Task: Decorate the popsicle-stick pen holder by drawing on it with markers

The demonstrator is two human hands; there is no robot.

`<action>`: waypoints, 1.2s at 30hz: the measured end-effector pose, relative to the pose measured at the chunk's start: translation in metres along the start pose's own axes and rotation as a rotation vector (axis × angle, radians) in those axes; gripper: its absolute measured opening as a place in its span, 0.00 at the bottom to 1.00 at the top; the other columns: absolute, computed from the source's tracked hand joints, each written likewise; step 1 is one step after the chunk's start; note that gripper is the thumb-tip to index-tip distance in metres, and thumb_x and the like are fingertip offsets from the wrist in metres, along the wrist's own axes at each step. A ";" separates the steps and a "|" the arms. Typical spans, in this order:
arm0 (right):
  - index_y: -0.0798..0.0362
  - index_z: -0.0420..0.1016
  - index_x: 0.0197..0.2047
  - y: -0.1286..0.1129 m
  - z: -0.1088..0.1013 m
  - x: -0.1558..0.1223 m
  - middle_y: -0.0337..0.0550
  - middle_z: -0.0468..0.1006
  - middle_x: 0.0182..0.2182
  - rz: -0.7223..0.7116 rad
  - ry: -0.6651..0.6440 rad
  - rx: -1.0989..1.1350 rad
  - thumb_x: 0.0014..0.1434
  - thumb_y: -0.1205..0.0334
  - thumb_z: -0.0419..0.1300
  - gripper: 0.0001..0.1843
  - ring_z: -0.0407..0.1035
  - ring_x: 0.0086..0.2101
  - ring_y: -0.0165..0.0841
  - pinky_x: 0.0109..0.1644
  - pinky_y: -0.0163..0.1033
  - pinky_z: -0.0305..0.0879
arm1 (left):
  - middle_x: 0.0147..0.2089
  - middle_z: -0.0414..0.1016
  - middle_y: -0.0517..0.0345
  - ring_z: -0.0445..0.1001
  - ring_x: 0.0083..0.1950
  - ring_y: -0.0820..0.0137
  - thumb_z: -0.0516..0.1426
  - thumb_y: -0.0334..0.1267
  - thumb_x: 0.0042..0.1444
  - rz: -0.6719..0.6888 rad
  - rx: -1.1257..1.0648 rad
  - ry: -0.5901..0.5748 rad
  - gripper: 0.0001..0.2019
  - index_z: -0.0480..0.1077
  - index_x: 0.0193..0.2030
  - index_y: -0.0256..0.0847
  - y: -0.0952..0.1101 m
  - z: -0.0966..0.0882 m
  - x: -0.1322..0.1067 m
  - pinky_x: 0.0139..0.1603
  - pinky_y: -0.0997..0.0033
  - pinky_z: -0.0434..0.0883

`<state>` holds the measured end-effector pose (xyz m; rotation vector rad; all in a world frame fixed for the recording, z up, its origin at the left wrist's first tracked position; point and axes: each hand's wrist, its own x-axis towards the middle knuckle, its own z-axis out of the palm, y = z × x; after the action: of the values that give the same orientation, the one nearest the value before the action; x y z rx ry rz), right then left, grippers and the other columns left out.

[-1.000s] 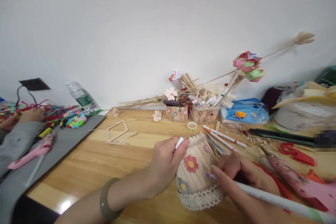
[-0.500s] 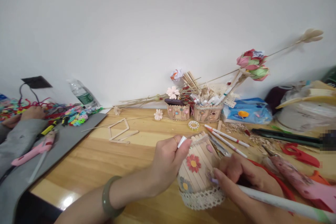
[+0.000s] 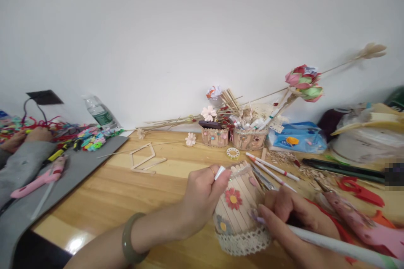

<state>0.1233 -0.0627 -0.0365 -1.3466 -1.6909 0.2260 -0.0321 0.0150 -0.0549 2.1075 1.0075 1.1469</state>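
My left hand (image 3: 203, 191), wearing a ring and a green bangle, is closed against the left side of a craft-stick pot (image 3: 241, 216). A small white cap (image 3: 220, 172) sticks out between its thumb and fingers. Red and grey flowers are on the pot's stick wall, and white lace rings its lower end as it leans. My right hand (image 3: 293, 214) grips a white marker pen (image 3: 334, 241) like a pencil. Its purple tip (image 3: 259, 220) is at the pot's right side, on or very close to a small purple flower there.
Behind stand two decorated stick baskets (image 3: 214, 136), beside a blue wipes pack (image 3: 298, 136). Pens (image 3: 274, 166), a pink glue gun (image 3: 356, 222) and red scissors lie right. Thin sticks (image 3: 143, 159) lie left. Another person's grey sleeve (image 3: 27, 164) is at far left.
The view has shifted very slightly. Both hands keep their hold, and the purple tip stays at about the same place on the pot.
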 end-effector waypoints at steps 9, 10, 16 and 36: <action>0.49 0.56 0.18 -0.003 -0.002 0.000 0.33 0.66 0.16 0.148 -0.055 0.172 0.55 0.66 0.55 0.16 0.64 0.18 0.28 0.21 0.30 0.66 | 0.19 0.50 0.68 0.52 0.20 0.79 0.47 0.39 0.59 -0.009 0.002 -0.018 0.17 0.49 0.20 0.41 -0.002 0.000 -0.001 0.22 0.77 0.52; 0.49 0.56 0.18 -0.002 -0.001 0.000 0.33 0.67 0.16 0.147 -0.051 0.165 0.55 0.66 0.55 0.16 0.65 0.19 0.28 0.21 0.30 0.66 | 0.19 0.50 0.68 0.52 0.20 0.78 0.47 0.39 0.59 -0.010 0.000 -0.018 0.17 0.49 0.20 0.41 -0.002 0.000 -0.001 0.22 0.77 0.53; 0.49 0.58 0.19 0.001 0.001 -0.002 0.32 0.68 0.16 0.083 -0.004 0.036 0.53 0.68 0.57 0.15 0.65 0.18 0.26 0.21 0.29 0.65 | 0.19 0.50 0.67 0.51 0.21 0.78 0.46 0.39 0.59 -0.024 -0.023 -0.015 0.17 0.50 0.20 0.41 -0.003 0.000 -0.001 0.22 0.77 0.53; 0.50 0.60 0.17 0.000 0.007 -0.004 0.34 0.69 0.16 0.185 0.055 0.140 0.52 0.58 0.58 0.16 0.65 0.18 0.28 0.21 0.32 0.64 | 0.18 0.50 0.68 0.51 0.20 0.79 0.47 0.39 0.59 -0.013 -0.027 0.004 0.17 0.50 0.20 0.41 -0.003 0.001 -0.001 0.22 0.78 0.53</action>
<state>0.1174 -0.0636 -0.0427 -1.3909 -1.4778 0.4027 -0.0328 0.0158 -0.0584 2.0758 1.0009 1.1530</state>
